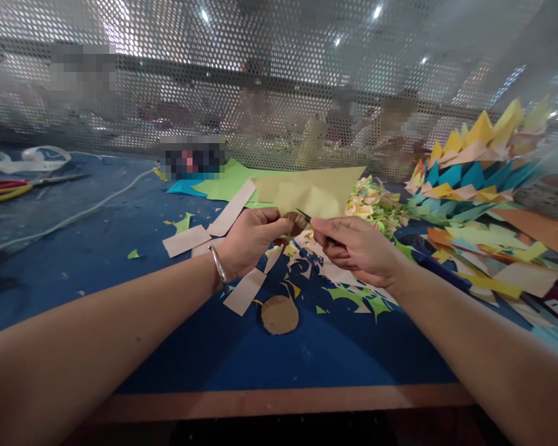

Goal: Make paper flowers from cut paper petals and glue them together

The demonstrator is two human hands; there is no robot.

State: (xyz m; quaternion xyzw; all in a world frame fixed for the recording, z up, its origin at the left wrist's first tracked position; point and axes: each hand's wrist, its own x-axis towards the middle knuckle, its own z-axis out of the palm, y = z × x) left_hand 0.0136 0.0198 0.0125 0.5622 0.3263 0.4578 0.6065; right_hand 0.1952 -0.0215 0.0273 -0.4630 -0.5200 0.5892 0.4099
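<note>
My left hand [253, 238] pinches a small brown cardboard piece [294, 222] above the blue table [121, 266]. A metal bangle sits on that wrist. My right hand [353, 248] grips a small pair of scissors [304, 216]; only the dark blade tips show, touching the brown piece. Below the hands a brown cardboard disc [279, 314] lies flat on the table among several paper scraps.
A yellow-green paper sheet [316, 189] lies behind the hands. Folded coloured paper pieces are piled at the right [474, 186]. Pale paper strips [232, 207] lie at the left. Pliers [23, 186] and a white cable [74, 217] lie far left. A perforated metal screen [279, 80] backs the table.
</note>
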